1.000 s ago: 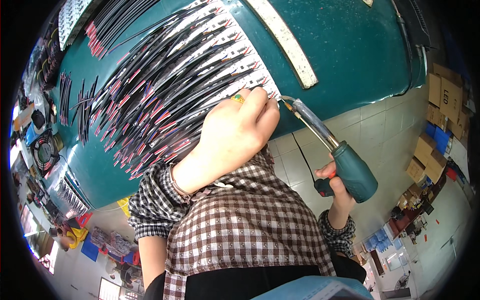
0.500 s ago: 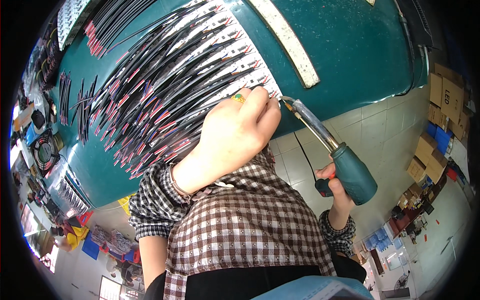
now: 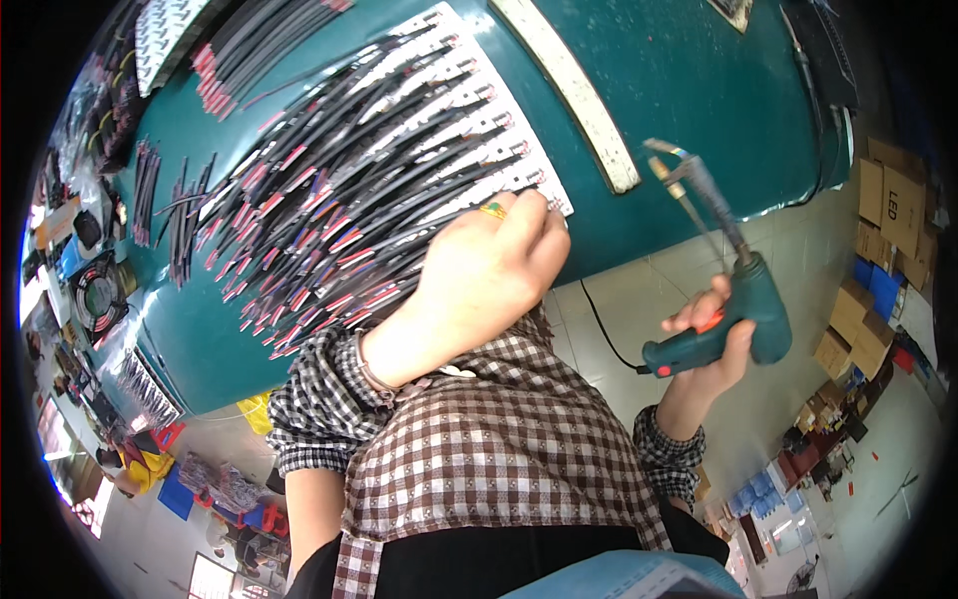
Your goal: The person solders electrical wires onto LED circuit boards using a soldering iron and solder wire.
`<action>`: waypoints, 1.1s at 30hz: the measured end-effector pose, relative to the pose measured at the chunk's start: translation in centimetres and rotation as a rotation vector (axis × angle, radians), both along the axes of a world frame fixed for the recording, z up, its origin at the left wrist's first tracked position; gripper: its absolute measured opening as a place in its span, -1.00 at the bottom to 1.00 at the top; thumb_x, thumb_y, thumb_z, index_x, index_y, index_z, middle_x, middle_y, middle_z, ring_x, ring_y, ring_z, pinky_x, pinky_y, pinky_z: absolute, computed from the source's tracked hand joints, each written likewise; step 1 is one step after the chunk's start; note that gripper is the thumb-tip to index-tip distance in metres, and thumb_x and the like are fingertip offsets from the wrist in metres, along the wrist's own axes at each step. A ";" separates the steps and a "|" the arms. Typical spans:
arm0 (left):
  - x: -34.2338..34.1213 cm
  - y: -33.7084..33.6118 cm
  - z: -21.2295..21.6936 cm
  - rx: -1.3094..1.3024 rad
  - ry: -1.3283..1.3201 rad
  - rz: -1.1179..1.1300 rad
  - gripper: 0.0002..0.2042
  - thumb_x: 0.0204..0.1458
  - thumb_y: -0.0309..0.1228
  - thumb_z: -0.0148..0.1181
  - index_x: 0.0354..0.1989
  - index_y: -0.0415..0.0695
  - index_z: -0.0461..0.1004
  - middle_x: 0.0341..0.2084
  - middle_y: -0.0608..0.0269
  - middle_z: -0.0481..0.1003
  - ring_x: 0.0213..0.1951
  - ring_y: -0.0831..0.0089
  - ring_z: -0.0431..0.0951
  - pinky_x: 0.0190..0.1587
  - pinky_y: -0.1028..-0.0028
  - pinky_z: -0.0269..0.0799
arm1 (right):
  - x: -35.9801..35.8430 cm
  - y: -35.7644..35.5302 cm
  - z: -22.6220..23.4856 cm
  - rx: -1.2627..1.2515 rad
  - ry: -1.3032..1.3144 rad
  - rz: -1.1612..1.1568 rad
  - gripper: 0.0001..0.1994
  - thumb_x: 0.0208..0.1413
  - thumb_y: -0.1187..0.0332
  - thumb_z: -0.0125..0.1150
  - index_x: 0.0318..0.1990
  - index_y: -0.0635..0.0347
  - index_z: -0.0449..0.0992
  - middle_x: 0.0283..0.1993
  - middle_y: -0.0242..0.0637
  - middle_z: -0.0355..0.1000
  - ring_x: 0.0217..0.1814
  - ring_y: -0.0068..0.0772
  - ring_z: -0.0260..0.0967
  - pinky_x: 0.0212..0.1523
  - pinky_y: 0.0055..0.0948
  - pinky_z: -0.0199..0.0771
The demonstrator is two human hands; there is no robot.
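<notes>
1. Currently, the white board panel (image 3: 538,148) lies on the green tabletop just beyond my left hand (image 3: 489,265), its near corner beside my knuckles.
2. Black wires (image 3: 329,190), many with red or white ends, fan across the panel and spill off to the left of that hand.
3. Left hand: back up, fingers curled and bunched together, lying over the nearest wires at the panel's near end. Fingertips hidden underneath; I cannot tell whether they pinch anything. Green-stoned ring (image 3: 493,211) on one finger, bracelet at the wrist.
4. Right hand (image 3: 711,377): well apart from the left, fingers and thumb closed around the handle of a green soldering gun (image 3: 755,290).
5. The gun's metal barrel and thin side tube angle up and away from my right hand; the tip, slightly blurred, stands apart from the panel, to its right.
6. Black cord (image 3: 607,324) runs from the base of the handle into the space between my hands.
7. A pale, speckled strip (image 3: 569,90) lies on the green tabletop (image 3: 699,90), beyond both hands, right of the panel.
8. Farther off, up and left of my left hand: a bundle of dark wires (image 3: 269,50) with reddish ends.
9. Cardboard boxes (image 3: 888,200) stand well to the right of my right hand.
</notes>
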State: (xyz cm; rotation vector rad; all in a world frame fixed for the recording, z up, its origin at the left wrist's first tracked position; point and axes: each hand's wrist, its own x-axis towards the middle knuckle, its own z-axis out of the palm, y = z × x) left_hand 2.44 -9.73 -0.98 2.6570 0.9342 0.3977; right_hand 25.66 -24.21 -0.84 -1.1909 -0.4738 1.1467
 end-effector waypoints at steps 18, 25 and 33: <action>-7.5 9.6 3.6 0.016 -0.010 0.404 -0.50 -0.16 -0.17 0.44 -0.11 -0.26 0.51 -0.22 -0.02 0.49 -0.17 0.05 0.52 -0.11 0.26 0.45 | 11.7 16.0 -6.7 0.136 0.545 -0.085 -0.53 0.18 0.03 0.20 -0.05 0.33 0.46 -0.33 -0.33 0.45 -0.33 -0.43 0.46 -0.34 -0.52 0.59; -6.9 9.6 0.5 -0.068 0.090 0.359 -0.50 -0.26 -0.07 0.46 -0.31 -0.26 0.49 -0.37 0.03 0.47 -0.28 0.03 0.53 -0.21 0.19 0.44 | 16.0 17.8 -7.7 0.082 0.413 -0.250 -0.52 0.15 0.05 0.25 -0.05 0.37 0.48 -0.26 -0.26 0.50 -0.26 -0.40 0.49 -0.32 -0.52 0.59; -3.4 8.8 -1.5 -0.062 -0.096 0.360 -0.58 -0.25 -0.22 0.42 -0.33 -0.25 0.43 -0.35 -0.03 0.45 -0.24 -0.01 0.52 -0.21 0.14 0.47 | 24.9 16.0 -9.9 0.240 0.373 -0.137 -0.54 0.22 0.12 0.16 -0.01 0.44 0.44 -0.15 -0.12 0.50 -0.18 -0.34 0.48 -0.15 -0.46 0.64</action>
